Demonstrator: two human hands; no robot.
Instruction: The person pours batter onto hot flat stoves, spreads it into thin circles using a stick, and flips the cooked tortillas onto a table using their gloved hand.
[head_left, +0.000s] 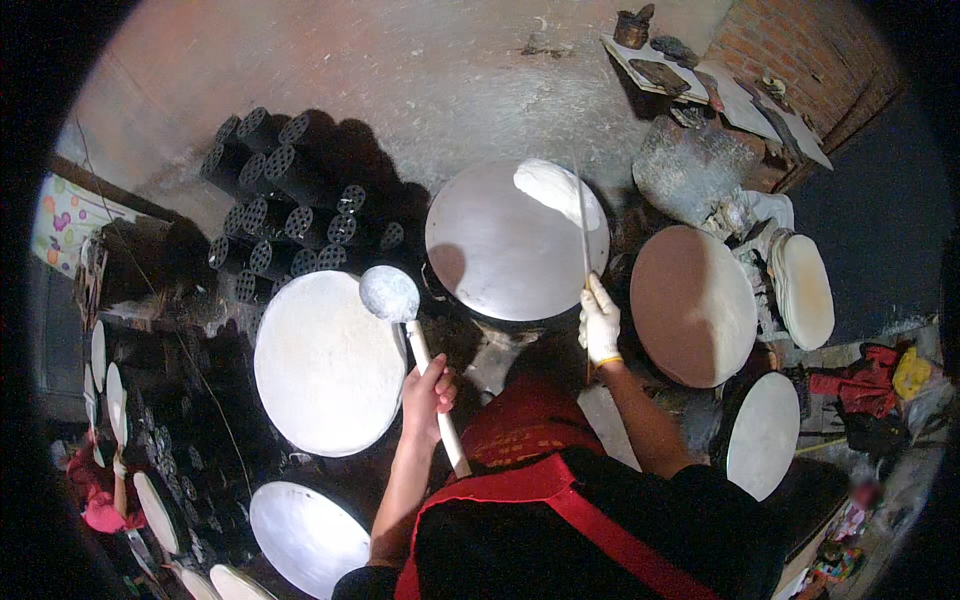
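My left hand (429, 397), bare, grips the pale handle of a ladle (388, 293), whose whitish bowl stands over the right edge of a round pale flatbread (328, 364). My right hand (600, 319), in a white knit glove, is closed around a thin stick (584, 240). The stick reaches up across a round metal griddle (502, 247). White batter (553, 191) lies as an elongated patch on the griddle's upper right, partly behind the stick. To the right of my gloved hand is another round (694, 307), half in shadow.
Perforated coal briquettes (289, 165) are stacked at the upper left. Below left is a shiny round metal pan (307, 536). Stacked flatbreads (806, 292) and another pale round surface (763, 436) are at right. A cluttered shelf (660, 71) juts from the wall. A person in red (109, 510) is at far left.
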